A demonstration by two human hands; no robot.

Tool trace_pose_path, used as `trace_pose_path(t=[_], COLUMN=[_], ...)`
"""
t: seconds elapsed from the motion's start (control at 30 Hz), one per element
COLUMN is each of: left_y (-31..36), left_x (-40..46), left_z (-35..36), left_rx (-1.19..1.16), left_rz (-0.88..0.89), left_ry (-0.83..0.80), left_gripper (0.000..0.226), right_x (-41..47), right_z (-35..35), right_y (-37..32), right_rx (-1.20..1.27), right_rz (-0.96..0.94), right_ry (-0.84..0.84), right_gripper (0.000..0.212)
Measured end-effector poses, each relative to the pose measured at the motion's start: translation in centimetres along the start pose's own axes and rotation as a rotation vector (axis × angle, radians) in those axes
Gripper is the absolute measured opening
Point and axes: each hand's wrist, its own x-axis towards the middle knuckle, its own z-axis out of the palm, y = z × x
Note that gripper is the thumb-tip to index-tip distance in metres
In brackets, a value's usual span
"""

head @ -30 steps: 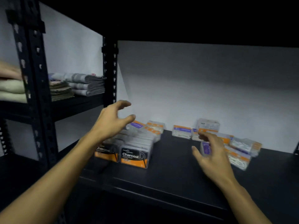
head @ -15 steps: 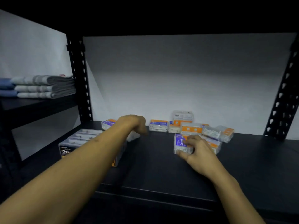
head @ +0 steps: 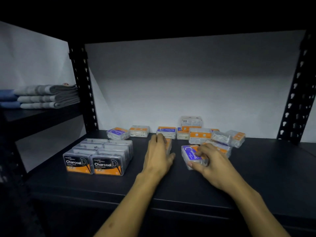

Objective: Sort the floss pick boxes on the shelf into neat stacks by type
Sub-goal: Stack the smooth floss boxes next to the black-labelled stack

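Two rows of black Charcoal boxes (head: 98, 155) stand packed together at the shelf's left front. My right hand (head: 209, 161) grips a purple Smooth box (head: 189, 153) that stands on the shelf at the middle. My left hand (head: 158, 153) lies over an orange-edged box (head: 169, 145), fingers around its top; most of that box is hidden. Behind them lie loose purple and orange boxes, among them a Round box (head: 166, 132) and a Smooth box (head: 118, 133) at the back left. A jumbled pile of boxes (head: 220, 138) sits at the back right.
The black shelf board (head: 256, 177) ends at a front edge near my wrists. Perforated black posts stand at the back left (head: 83, 86) and right (head: 297, 89). Folded towels (head: 47, 96) lie on a neighbouring shelf to the left. A white wall closes the back.
My left hand has come from the back-left boxes to the middle, over an orange-edged box. My right hand keeps its hold on the purple Smooth box. The view has shifted closer.
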Motion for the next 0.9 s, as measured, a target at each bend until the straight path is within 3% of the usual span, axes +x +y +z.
trace_pose_path(t=[0.17,0.33,0.73,0.9], left_y=[-0.4,0.2,-1.3,-1.1], left_x=[-0.3,-1.0,-0.2,-0.5], left_z=[-0.3,-2.0,-1.7,-2.2], left_rx=[-0.009,-0.335,-0.347,-0.391], left_rz=[-0.172,-0.271,-0.32,-0.319], left_ry=[-0.063,-0.063,-0.082,-0.101], left_gripper=[0.055,0.035,0.042,0.048], right_x=[-1.3,-2.2,-3.6,-3.9], right_z=[-0.5,-0.7,-1.7,-1.8], right_y=[-0.1,-0.2,-0.2,-0.6], right_rx=[0.021,0.004,0.012,-0.06], right_rz=[-0.024,-0.017,0.02,0.049], right_ry=[0.024,0.043,0.07,0.013], right_gripper=[0.03,0.03,0.026,0.04])
